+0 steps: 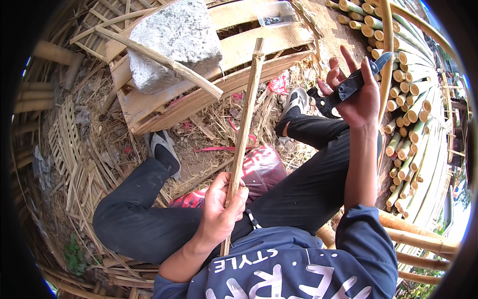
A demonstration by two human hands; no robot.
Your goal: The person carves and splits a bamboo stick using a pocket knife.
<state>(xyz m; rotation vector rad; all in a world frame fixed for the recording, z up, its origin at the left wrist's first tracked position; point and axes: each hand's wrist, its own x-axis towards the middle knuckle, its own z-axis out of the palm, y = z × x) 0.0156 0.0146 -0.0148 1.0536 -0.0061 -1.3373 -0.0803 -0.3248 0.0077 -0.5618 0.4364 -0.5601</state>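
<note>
My left hand [222, 204] is closed around a long split bamboo stick [244, 124]. The stick slants upward from my lap, its upper end in front of the wooden crate. Raised at the right, my right hand [359, 102] has its palm turned up and fingers partly spread. Across that palm lies a black knife-like tool [350, 85], held against the thumb. Its dark pointed end sticks out past the thumb, and a black piece hangs at the other end; its exact kind is unclear.
A slatted wooden crate [269, 42] stands ahead, bearing a pale stone block [174, 42], another bamboo strip [164, 62] and a clear plastic tub [276, 14]. Cut bamboo poles [411, 114] are stacked at right. A red and dark bag [264, 172] lies between my legs amid shavings.
</note>
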